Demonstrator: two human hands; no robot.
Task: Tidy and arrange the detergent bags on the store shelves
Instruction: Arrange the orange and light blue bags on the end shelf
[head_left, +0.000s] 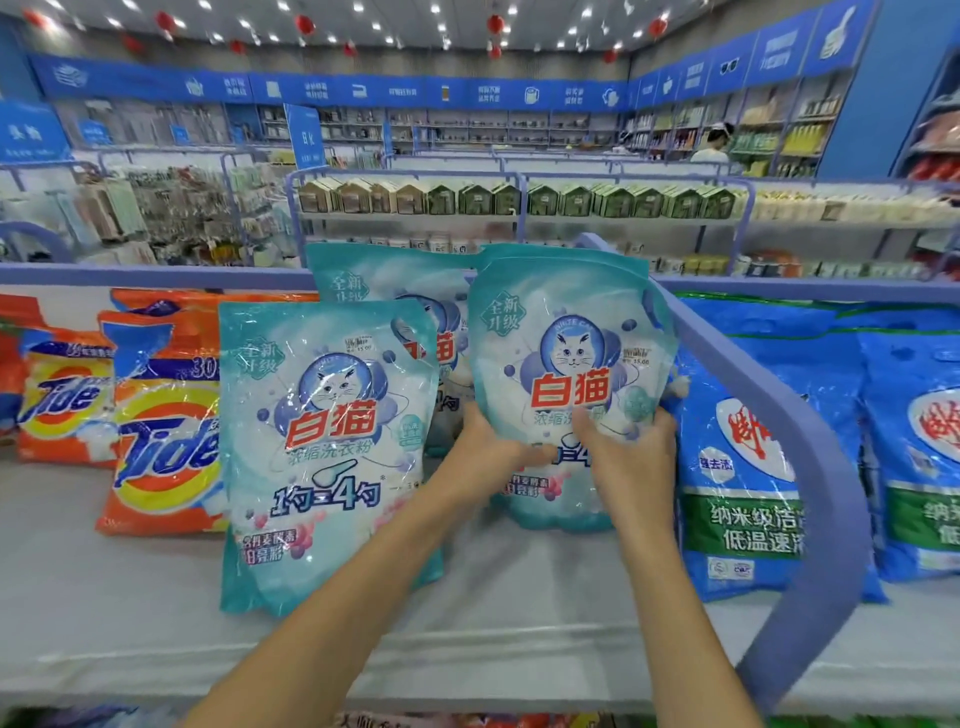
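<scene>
A teal cat-logo detergent bag (566, 364) stands upright on the grey shelf (498, 613), against the purple divider. My left hand (488, 457) grips its lower left edge, and my right hand (623, 457) grips its lower right part, thumb across the front. A second teal bag (322, 447) stands to the left, nearer the front. A third teal bag (384, 291) stands behind, partly hidden by the other two.
Orange Tide bags (161, 441) stand at the left. Blue detergent bags (748, 467) stand right of the curved purple divider (810, 467). Other store shelves and a person (714, 145) are far behind.
</scene>
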